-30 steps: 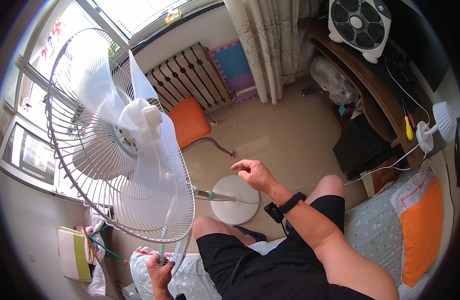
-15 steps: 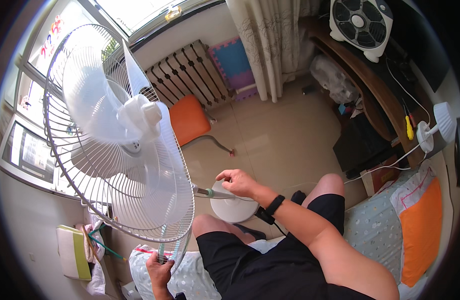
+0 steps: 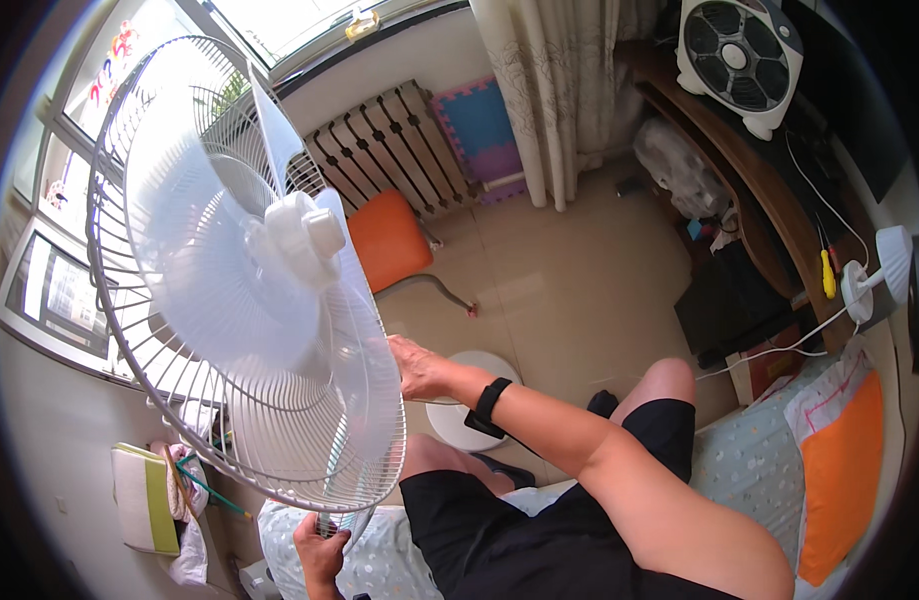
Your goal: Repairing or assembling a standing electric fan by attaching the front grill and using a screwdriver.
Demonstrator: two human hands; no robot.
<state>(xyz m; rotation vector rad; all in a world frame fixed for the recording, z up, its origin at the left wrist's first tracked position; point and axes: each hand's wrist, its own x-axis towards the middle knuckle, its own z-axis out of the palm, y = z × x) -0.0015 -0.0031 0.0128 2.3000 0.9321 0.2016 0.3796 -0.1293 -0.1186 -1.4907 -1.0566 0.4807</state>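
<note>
Down by my lap, my left hand (image 3: 321, 552) is closed around the lower rim of the fan (image 3: 249, 270), gripping the thin white wire of its round cage where it meets the bedsheet (image 3: 379, 560). My right hand (image 3: 416, 367) presses against the cage's right edge, fingers curled onto the wires; whether they clasp them fully I cannot tell. Behind the ribbed wire dome sit translucent plastic blades and a smooth white hub. Beyond my wrist lies the fan's round white base (image 3: 474, 410) on the glossy floor, then an orange cushion (image 3: 389, 240) and a slatted radiator (image 3: 389, 150) under the window.
</note>
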